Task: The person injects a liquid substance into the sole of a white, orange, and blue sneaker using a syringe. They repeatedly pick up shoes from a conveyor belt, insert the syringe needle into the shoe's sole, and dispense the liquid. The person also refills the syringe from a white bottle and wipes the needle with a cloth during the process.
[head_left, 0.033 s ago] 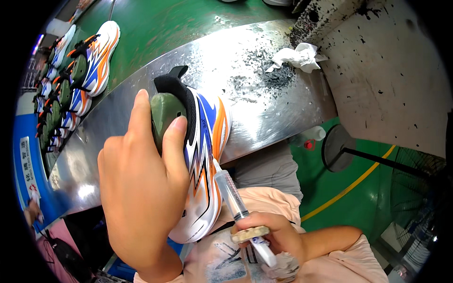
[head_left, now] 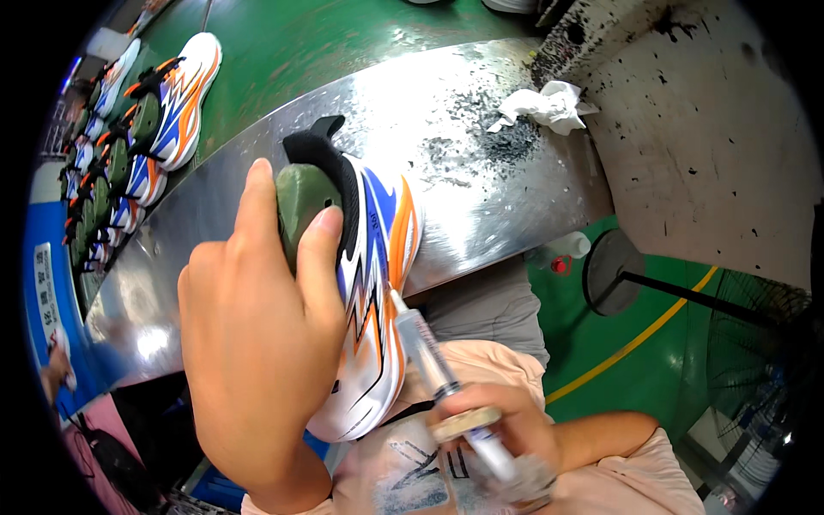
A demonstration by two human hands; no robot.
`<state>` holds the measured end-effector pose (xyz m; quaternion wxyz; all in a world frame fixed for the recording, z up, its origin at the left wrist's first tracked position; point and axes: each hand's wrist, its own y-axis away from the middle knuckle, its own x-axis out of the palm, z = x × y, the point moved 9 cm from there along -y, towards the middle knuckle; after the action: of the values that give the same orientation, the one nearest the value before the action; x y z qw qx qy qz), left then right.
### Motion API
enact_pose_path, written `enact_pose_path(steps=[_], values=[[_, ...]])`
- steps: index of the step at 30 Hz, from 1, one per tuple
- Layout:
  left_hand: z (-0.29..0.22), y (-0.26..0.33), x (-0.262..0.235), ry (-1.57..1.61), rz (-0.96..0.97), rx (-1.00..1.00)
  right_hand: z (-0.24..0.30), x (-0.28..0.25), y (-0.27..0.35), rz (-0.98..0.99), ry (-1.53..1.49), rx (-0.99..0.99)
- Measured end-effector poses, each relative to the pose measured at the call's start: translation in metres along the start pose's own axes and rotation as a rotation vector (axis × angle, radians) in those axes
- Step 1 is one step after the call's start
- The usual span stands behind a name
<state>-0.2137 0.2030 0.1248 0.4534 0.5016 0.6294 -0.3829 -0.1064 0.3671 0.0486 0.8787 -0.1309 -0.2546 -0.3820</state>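
Observation:
My left hand (head_left: 253, 343) grips a white, blue and orange sports shoe (head_left: 375, 232) around its collar, thumb and forefinger on either side of the green shoe last (head_left: 305, 202) inside it. The shoe leans over the edge of the metal table, toe toward me. In my right hand (head_left: 506, 416), slightly blurred, is a clear plastic syringe (head_left: 427, 354) with a beige ring (head_left: 466, 424) round its barrel. Its nozzle tip meets or nearly meets the shoe's side, low along the midfoot. A crumpled whitish wad (head_left: 522, 481) is also at my right hand.
A shiny metal table (head_left: 249, 163) with black flecks bears a crumpled white tissue (head_left: 549, 106). Several similar shoes (head_left: 182, 103) stand in rows at the left. A speckled panel (head_left: 712, 129) rises at right, near a round black base (head_left: 611, 270) and a clear bottle (head_left: 573, 246).
The right hand and the syringe have shifted slightly down and to the right. The left hand and shoe have hardly moved.

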Motion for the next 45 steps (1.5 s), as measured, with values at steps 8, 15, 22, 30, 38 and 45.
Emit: enact_pose_path(steps=[8,15,22,30,38,45], values=[[0.0,0.039,-0.013,0.243,0.214,0.533,0.005,-0.065,-0.08,-0.155,-0.944,0.242],[0.07,0.094,-0.026,0.083,-0.338,0.695,0.016,0.016,-0.158,0.219,-0.124,0.689],[0.08,0.125,-0.008,-0.007,-0.477,0.475,0.034,0.023,-0.15,0.202,0.098,0.699],[0.082,0.134,0.001,-0.039,-0.473,0.418,0.045,0.001,-0.133,-0.051,0.293,0.907],[0.078,0.139,0.001,-0.052,-0.536,0.441,0.064,-0.031,-0.089,0.028,0.137,0.725],[0.076,0.136,0.001,-0.087,-0.511,0.394,0.057,-0.046,-0.055,0.011,-0.03,0.607]])
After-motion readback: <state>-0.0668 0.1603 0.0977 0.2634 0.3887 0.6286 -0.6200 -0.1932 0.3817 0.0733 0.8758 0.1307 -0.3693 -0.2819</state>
